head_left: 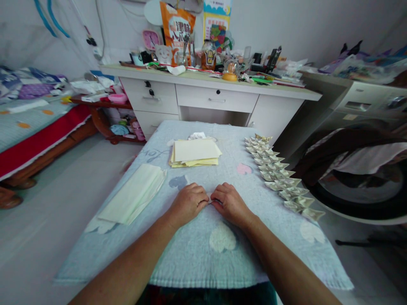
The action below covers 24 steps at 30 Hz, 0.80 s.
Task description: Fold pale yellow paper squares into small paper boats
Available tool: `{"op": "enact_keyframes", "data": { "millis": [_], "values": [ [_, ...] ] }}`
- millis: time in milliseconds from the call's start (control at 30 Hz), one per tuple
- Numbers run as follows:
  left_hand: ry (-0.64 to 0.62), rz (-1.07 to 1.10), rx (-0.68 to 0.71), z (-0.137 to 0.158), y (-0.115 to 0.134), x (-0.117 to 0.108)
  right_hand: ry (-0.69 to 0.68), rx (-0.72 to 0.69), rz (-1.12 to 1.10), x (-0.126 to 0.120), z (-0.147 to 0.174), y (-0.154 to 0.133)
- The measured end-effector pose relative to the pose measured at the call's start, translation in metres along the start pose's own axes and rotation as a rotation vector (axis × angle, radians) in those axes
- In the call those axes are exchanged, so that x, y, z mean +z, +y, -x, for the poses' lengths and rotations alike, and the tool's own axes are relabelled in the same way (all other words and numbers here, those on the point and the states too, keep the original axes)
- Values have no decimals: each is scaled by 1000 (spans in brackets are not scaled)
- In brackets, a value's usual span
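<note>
My left hand (190, 202) and my right hand (229, 202) face each other above the middle of the cloth-covered table, fingers pinched. Between them shows a small piece of folded paper (210, 201), mostly hidden by the fingers. Left of my hands lies a slanted stack of long pale-green paper sheets (132, 195). Beyond them is a stack of cream and yellow paper (197, 151), with crumpled white paper (197, 135) behind it. Along the right side, several folded paper pieces with pointed ends (281, 174) stand in a row.
A blue-grey cloth with heart shapes (181, 262) covers the table. A cluttered white desk (219, 99) stands behind it, with a jar (208, 55) and an orange snack bag (178, 31). At right is a front-loading washing machine (359, 106); at left, a bed (41, 123).
</note>
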<state>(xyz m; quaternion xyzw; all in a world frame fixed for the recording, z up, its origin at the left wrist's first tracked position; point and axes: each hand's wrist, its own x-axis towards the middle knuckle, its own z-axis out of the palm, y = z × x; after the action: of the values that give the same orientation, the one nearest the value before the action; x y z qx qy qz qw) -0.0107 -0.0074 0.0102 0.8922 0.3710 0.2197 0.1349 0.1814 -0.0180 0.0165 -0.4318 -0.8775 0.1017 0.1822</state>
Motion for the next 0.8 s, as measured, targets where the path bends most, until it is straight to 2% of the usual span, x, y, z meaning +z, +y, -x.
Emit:
{"op": "enact_keyframes", "data": {
  "millis": [400, 800],
  "values": [
    [2, 27, -68, 0, 1, 0, -37, -2, 7, 1, -4, -2],
    [7, 71, -158, -4, 2, -1, 33, 172, -185, 1, -3, 2]
  ]
}}
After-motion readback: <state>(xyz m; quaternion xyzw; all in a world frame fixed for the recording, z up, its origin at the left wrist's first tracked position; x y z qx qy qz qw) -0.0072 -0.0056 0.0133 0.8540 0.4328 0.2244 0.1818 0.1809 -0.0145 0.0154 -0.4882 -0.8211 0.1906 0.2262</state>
